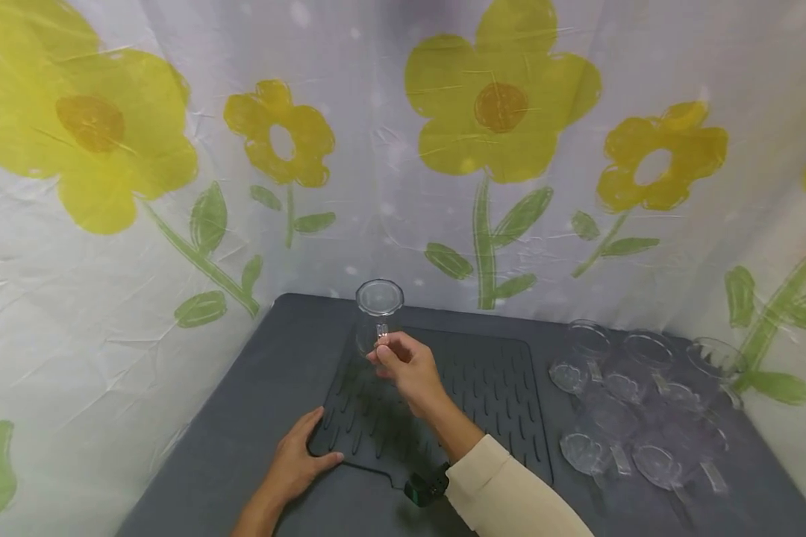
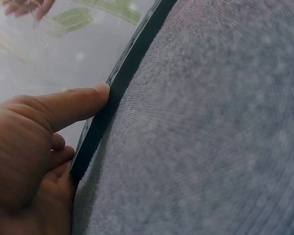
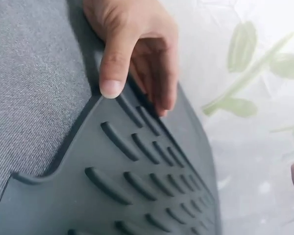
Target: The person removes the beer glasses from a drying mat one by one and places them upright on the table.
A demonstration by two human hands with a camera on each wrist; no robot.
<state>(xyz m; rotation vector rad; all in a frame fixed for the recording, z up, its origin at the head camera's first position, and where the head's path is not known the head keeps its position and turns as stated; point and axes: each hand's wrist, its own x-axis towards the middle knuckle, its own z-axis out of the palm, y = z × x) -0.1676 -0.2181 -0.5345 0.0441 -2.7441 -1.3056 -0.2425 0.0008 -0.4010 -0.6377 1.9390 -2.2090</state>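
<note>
In the head view my right hand (image 1: 410, 369) pinches the handle of a clear glass mug (image 1: 379, 298) between thumb and fingers. The mug hangs above the far left part of a dark grey ribbed drying mat (image 1: 470, 388), its round faceted end uppermost. My left hand (image 1: 298, 459) rests at the mat's near left corner, thumb along the front edge and fingers along the left side. Close up in the left wrist view, the thumb (image 2: 100, 93) touches the mat's edge. The right wrist view has the left hand (image 3: 137, 34) on that corner; only a right fingertip shows there.
Several clear glass mugs (image 1: 658, 462) stand in two rows on the grey table cover (image 1: 228, 425), to the right of the mat. Behind and at both sides hangs a pale curtain (image 1: 363, 186) printed with yellow flowers.
</note>
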